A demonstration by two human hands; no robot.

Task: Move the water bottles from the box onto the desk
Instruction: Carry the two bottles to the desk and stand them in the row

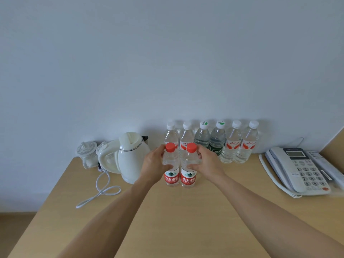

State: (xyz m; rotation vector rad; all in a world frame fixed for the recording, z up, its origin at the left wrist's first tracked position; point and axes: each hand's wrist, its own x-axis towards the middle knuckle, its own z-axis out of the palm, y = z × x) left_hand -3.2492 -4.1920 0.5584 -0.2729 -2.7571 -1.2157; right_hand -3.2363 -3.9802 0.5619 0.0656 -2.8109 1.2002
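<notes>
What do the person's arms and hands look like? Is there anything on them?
Both arms are bare as far as the picture shows, with no sleeves in view. The left hand and the right hand wear no gloves, and no rings, watch or bracelets show on the fingers or wrists. The arms are long and slim, reaching in from the bottom corners of the view.

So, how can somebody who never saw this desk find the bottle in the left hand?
Find the white kettle on the desk. Two red-capped bottles stand right of it; the left-hand bottle is the one nearer the kettle, ahead of the white-capped row.
</notes>
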